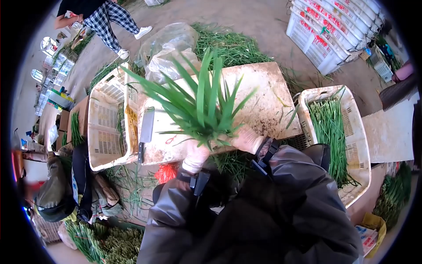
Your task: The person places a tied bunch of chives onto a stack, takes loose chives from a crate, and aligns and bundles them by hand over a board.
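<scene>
A bunch of long green leafy stalks (204, 103) stands upright above the near edge of a stained white board (263, 92), its leaves fanning out. My left hand (196, 154), in a pale glove, is wrapped round the base of the bunch from the left. From the right, my right hand (247, 139), gloved too, closes on the same base; the leaves hide some fingertips. A cleaver (147, 127) with a black handle lies on the board's left edge. A red rubber band (170, 140) lies near my left hand.
White crates stand left (99, 132) and right (362, 163) of the board; the right one holds green stalks (329, 132). Red stringy material (167, 173) hangs below the board. Beyond are plastic bags (171, 57), loose greens (228, 44), stacked crates (316, 44) and a person (105, 20).
</scene>
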{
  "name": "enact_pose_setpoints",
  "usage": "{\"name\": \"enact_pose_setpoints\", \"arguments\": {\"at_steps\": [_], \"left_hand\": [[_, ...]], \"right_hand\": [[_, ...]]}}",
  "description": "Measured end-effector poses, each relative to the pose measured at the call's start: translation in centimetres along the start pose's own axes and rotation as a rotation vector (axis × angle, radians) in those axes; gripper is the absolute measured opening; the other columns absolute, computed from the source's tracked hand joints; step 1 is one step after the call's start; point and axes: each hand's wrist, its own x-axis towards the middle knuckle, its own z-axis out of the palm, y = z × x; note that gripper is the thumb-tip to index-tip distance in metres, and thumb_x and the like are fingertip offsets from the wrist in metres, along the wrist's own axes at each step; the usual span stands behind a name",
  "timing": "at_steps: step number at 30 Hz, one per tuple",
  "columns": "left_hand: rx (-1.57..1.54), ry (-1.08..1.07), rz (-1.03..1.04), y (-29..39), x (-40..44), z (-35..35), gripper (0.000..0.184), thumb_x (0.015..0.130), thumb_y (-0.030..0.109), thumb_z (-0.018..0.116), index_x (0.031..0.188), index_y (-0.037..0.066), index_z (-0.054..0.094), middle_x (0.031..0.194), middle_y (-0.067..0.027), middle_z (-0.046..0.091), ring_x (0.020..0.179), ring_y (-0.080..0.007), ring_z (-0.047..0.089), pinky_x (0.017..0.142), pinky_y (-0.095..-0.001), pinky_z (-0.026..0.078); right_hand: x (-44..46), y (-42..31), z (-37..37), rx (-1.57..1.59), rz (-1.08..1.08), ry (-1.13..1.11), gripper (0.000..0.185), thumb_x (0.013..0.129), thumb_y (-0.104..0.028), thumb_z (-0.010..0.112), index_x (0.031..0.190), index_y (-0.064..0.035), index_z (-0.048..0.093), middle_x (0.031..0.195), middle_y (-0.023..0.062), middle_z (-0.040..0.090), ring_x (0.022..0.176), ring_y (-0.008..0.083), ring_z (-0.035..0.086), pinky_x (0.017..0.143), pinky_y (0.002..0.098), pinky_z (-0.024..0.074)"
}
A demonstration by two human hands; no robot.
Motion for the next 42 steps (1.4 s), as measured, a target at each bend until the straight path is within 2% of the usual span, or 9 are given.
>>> {"name": "enact_pose_setpoints", "arguments": {"at_steps": [4,6,9,12,19,28,32,33,42], "left_hand": [[0.148,-0.083,-0.041,-0.4,-0.5,0.1,0.027,0.098,0.024,0.073,0.114,0.003,0.074,0.107,-0.0097,0.077,0.094,-0.0226,0.072,0.084,-0.0382,0.057],[-0.404,-0.018,-0.247,-1.1,0.3,0.9,0.028,0.091,0.017,0.079,0.115,0.003,0.074,0.107,-0.0073,0.076,0.097,-0.0203,0.071,0.086,-0.0366,0.057],[-0.640,0.022,-0.350,2.4,1.7,-0.8,0.039,0.084,0.010,0.084,0.119,0.002,0.071,0.110,-0.0064,0.075,0.099,-0.0194,0.070,0.089,-0.0361,0.056],[-1.063,0.134,-0.369,6.8,2.9,-2.1,0.048,0.081,0.005,0.083,0.126,-0.001,0.066,0.113,-0.0108,0.075,0.103,-0.0232,0.070,0.093,-0.0386,0.057],[-1.395,-0.078,-0.443,5.8,2.0,-0.4,0.065,0.082,0.016,0.078,0.140,-0.004,0.056,0.130,-0.0254,0.066,0.118,-0.0399,0.066,0.104,-0.0509,0.054],[-1.603,-0.340,-0.497,8.0,1.5,0.7,0.090,0.079,0.021,0.078,0.157,0.000,0.038,0.148,-0.0285,0.053,0.137,-0.0438,0.053,0.118,-0.0528,0.042],[-1.633,-0.334,-0.518,7.8,1.3,1.3,0.081,0.077,0.019,0.079,0.150,0.002,0.046,0.123,-0.0238,0.069,0.133,-0.0431,0.056,0.116,-0.0540,0.042],[-1.621,-0.312,-0.475,8.0,1.4,1.6,0.074,0.076,0.017,0.081,0.143,0.003,0.051,0.103,-0.0180,0.071,0.128,-0.0423,0.058,0.113,-0.0543,0.045],[-1.558,-0.064,-0.490,9.2,2.7,1.6,0.057,0.081,0.014,0.080,0.132,0.003,0.057,0.097,-0.0132,0.070,0.105,-0.0354,0.067,0.099,-0.0513,0.054]], "right_hand": [[-0.3,1.7,0.8,0.106,0.019,-0.037,0.056,0.091,-0.052,0.070,0.121,-0.0043,0.067,0.103,0.0234,0.072,0.099,0.0430,0.068,0.089,0.0493,0.0533],[0.0,1.7,0.8,-0.031,-0.012,-0.027,0.058,0.088,-0.049,0.074,0.124,-0.0039,0.065,0.102,0.0233,0.073,0.098,0.0429,0.069,0.088,0.0493,0.0540],[0.2,0.8,-0.1,0.063,0.043,-0.105,0.060,0.086,-0.047,0.077,0.126,-0.0035,0.064,0.104,0.0238,0.073,0.099,0.0429,0.070,0.089,0.0490,0.0541],[0.3,-0.8,-1.8,-0.043,-0.075,-0.157,0.061,0.085,-0.044,0.080,0.127,-0.0031,0.063,0.105,0.0235,0.073,0.100,0.0421,0.070,0.091,0.0481,0.0539],[-1.4,-2.5,-3.7,0.280,-0.101,-0.439,0.056,0.088,-0.048,0.081,0.122,-0.0048,0.068,0.112,0.0103,0.073,0.108,0.0244,0.067,0.097,0.0387,0.0512],[-3.7,-2.7,-5.0,0.365,-0.053,-0.625,0.060,0.092,-0.050,0.077,0.130,-0.0057,0.065,0.122,0.0127,0.071,0.119,0.0287,0.063,0.106,0.0396,0.0468],[-4.7,-1.8,-4.7,0.344,-0.085,-0.528,0.066,0.087,-0.056,0.079,0.127,-0.0052,0.067,0.118,0.0140,0.072,0.115,0.0312,0.066,0.103,0.0405,0.0496],[-4.7,-1.5,-4.5,0.331,-0.062,-0.519,0.068,0.085,-0.059,0.079,0.126,-0.0050,0.067,0.118,0.0146,0.072,0.113,0.0322,0.066,0.102,0.0409,0.0502],[-6.3,-3.6,-6.9,0.233,0.004,-0.187,0.082,0.085,-0.067,0.073,0.131,0.0005,0.064,0.123,0.0232,0.070,0.119,0.0397,0.065,0.102,0.0454,0.0497]]}}
